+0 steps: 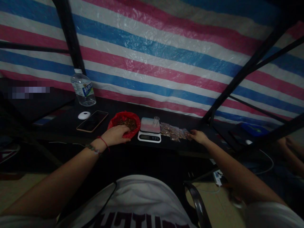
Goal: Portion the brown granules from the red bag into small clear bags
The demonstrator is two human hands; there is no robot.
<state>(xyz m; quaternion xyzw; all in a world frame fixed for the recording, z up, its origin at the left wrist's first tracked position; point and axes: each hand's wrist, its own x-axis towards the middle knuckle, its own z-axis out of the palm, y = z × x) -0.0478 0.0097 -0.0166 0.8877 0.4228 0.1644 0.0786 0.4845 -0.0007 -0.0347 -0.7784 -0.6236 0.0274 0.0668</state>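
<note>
My left hand [116, 135] is at the near side of a red plastic bag [114, 117], its fingers and thumb closed over the bag's rim. Small brown pieces [128, 123] fill the bag; what kind they are is too dim to tell. Beside it stands a white digital kitchen scale [149, 136] with a small clear cup [156, 121] on its plate. Several small clear plastic bags [173, 131] with brownish contents lie in a pile right of the scale. At the pile's right end, the fingertips of my right hand [199, 136] pinch a small bag.
Left of the red bag lie a phone [92, 121] and a white rounded object [84, 115]. A large clear bottle [83, 88] stands behind them. Black frame bars [228, 82] slant up at both sides before a striped sheet [152, 57]. Another person's arm [291, 150] shows far right.
</note>
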